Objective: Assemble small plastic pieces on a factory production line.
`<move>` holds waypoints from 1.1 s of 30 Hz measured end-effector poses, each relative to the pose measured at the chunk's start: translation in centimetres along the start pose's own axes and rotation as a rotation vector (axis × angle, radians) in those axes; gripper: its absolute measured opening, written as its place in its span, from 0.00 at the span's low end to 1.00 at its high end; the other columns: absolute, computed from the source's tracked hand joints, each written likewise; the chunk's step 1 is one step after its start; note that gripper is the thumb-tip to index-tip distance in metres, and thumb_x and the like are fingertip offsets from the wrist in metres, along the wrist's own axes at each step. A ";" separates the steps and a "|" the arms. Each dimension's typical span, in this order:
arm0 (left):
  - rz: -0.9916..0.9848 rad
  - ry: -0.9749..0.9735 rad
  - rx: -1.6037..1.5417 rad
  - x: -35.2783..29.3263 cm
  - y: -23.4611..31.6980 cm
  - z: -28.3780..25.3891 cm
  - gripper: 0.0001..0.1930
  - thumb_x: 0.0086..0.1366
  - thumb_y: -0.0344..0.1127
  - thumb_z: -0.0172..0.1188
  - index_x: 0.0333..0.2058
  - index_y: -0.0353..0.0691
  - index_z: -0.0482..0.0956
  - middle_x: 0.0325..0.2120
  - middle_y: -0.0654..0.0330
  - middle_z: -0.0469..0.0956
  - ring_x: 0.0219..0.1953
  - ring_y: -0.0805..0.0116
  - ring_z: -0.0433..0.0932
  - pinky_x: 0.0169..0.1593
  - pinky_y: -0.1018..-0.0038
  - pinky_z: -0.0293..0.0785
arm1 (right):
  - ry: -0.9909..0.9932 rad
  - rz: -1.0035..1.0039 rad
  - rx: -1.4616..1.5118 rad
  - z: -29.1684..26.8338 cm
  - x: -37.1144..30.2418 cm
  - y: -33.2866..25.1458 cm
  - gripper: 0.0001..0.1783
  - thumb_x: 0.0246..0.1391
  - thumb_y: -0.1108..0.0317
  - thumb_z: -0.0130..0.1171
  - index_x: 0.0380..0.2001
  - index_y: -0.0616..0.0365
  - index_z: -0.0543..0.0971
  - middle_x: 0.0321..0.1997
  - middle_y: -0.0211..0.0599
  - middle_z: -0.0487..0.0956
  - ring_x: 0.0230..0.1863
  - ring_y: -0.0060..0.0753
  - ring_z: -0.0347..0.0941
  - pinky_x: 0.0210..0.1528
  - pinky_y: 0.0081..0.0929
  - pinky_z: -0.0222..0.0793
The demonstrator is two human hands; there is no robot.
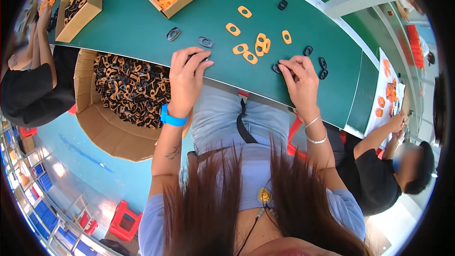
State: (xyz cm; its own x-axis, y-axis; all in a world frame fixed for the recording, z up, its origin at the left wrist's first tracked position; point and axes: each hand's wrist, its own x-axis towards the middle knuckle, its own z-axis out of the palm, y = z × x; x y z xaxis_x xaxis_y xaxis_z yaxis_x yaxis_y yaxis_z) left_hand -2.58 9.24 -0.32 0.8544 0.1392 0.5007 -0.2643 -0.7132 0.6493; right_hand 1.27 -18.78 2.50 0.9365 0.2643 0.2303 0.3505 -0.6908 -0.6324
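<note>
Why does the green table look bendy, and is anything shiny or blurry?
In the head view, the green table curves because a wide fisheye lens bends straight edges; in that view, the blue floor has bright shiny patches at lower left; also there, someone's head at right is partly smudged, while the left hand and right hand look fairly clear.

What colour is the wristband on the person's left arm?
The wristband is bright blue, showing best in the head view.
</note>
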 end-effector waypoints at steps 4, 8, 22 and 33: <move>-0.015 -0.014 0.026 -0.2 0.0 -0.3 0.12 0.53 0.24 0.71 0.38 0.36 0.85 0.39 0.57 0.80 0.40 0.57 0.76 0.42 0.65 0.75 | 0.027 0.034 0.094 -0.5 0.4 -0.5 0.11 0.52 0.74 0.70 0.40 0.59 0.86 0.37 0.34 0.80 0.28 0.23 0.72 0.29 0.21 0.67; -0.014 -0.037 0.025 -0.1 0.2 -0.6 0.13 0.55 0.23 0.69 0.40 0.36 0.85 0.40 0.57 0.80 0.42 0.56 0.76 0.44 0.64 0.75 | -0.097 0.018 0.081 -1.0 0.2 -0.3 0.15 0.48 0.72 0.73 0.41 0.59 0.85 0.37 0.33 0.80 0.29 0.23 0.73 0.30 0.21 0.68; -0.077 -0.076 0.005 0.2 -0.1 -1.9 0.14 0.59 0.20 0.64 0.44 0.35 0.84 0.43 0.54 0.80 0.45 0.54 0.77 0.48 0.63 0.76 | -0.033 -0.090 0.024 4.0 2.7 -3.9 0.15 0.48 0.67 0.74 0.39 0.62 0.84 0.37 0.35 0.80 0.29 0.30 0.76 0.33 0.26 0.74; 0.035 -0.031 0.068 2.0 0.7 -2.0 0.18 0.57 0.24 0.67 0.47 0.39 0.83 0.47 0.54 0.78 0.48 0.52 0.76 0.51 0.62 0.76 | 0.016 -0.102 0.012 5.0 2.4 -3.4 0.16 0.48 0.71 0.73 0.42 0.63 0.85 0.35 0.38 0.78 0.32 0.34 0.77 0.36 0.28 0.74</move>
State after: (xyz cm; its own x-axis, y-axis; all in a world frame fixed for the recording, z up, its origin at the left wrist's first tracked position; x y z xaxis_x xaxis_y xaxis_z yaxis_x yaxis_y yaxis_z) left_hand -1.99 10.42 2.25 0.8587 0.0926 0.5040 -0.2645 -0.7624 0.5906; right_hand 2.26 -12.47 1.50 0.8962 0.3220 0.3052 0.4436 -0.6526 -0.6142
